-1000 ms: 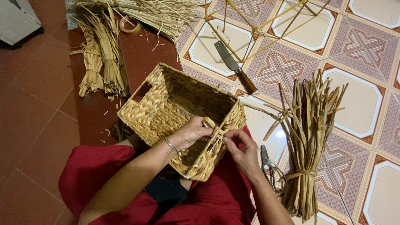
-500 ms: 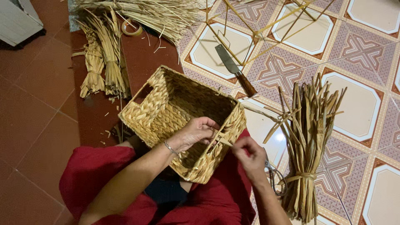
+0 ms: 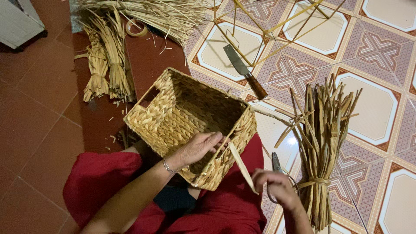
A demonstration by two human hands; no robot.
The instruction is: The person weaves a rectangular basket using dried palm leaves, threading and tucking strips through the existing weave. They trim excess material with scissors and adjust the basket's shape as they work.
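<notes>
**Weaving a square straw basket on the lap**

A person in red clothing sits on the floor with a square woven basket [image 3: 190, 123] resting on the lap, tipped so its open mouth faces up and toward about one o'clock. One side wall has a rectangular handle cut-out, at ten o'clock on the basket.

The left hand [image 3: 197, 147] lies across the near rim, fingers curled over the edge and reaching inside, pressing on the weave; a thin bracelet sits at the wrist. It clasps the rim rather than any loose piece.

The right hand [image 3: 275, 188] is lower, at about five o'clock from the basket, closed around the end of a flat straw strand [image 3: 242, 169] that runs up to the basket's near corner. The fingers look pinched on the strand, though its end is partly hidden by the hand.

Just beside the right hand, at its twelve o'clock, a pair of scissors [image 3: 277, 167] lies on the tiled floor [image 3: 372, 108]. At three o'clock from the hand lies a tied bundle of reeds [image 3: 323, 143]. A knife [image 3: 245, 71] with a wooden handle lies at one o'clock from the basket, next to a thin wire frame [image 3: 277, 26]. More straw bundles [image 3: 106, 65] lie at eleven o'clock, near a roll of tape [image 3: 135, 27].
</notes>
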